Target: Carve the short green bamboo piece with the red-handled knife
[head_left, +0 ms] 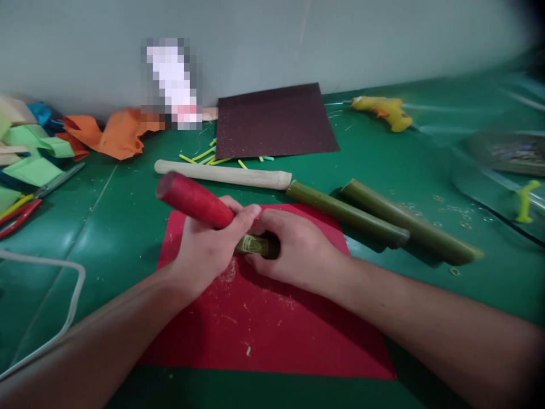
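Note:
My left hand point(208, 244) is closed around a thick red handle point(193, 199), whose free end tilts up to the left. The tool's working end is hidden behind my fingers, so its kind does not show. My right hand point(298, 244) grips a short piece of green bamboo point(255, 245) with pale lines scratched into its side. The two hands meet over the bamboo, thumbs close together. Beneath them lies a red sheet point(272, 335), sprinkled with pale shavings.
Behind my hands lie a pale wooden stick point(225, 174) and two green bamboo tubes point(349, 213) point(409, 221). Farther back are a dark sheet point(272, 125) and a yellow glue gun point(383, 111). Red-handled scissors point(34, 216), orange paper point(123, 133) and a white cable point(79, 284) are leftward.

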### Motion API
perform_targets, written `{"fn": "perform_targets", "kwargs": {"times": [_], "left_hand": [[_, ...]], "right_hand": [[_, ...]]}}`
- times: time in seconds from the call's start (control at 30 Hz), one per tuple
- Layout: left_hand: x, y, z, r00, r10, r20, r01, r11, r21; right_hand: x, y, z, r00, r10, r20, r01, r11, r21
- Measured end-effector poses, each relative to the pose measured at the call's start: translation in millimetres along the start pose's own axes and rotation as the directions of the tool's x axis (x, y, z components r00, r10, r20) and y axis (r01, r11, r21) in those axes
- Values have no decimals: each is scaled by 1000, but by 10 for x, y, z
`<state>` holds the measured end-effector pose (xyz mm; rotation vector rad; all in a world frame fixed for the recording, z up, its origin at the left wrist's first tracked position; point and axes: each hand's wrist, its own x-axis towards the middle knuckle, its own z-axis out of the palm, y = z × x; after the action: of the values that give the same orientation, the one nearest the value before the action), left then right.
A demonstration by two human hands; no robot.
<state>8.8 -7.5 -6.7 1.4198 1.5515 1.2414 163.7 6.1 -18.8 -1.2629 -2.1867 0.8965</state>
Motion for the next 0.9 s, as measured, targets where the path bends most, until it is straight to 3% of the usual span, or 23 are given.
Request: {"fn": "perform_targets", "kwargs": {"times": [0.23, 0.6, 0.9], "left_hand": [[-7, 15, -10, 999, 4, 32, -2, 999, -49], [-26, -88, -18, 992, 86, 95, -86, 996, -2], [-42, -86, -6, 997, 71, 38, -70, 997, -44]], "right_hand": [[7, 0, -16, 999, 21, 46, -22, 1000, 17], [2, 16, -9, 1000, -29, 4, 29, 999, 31], [15, 43, 10, 999, -32, -16, 32, 999, 32]]}}
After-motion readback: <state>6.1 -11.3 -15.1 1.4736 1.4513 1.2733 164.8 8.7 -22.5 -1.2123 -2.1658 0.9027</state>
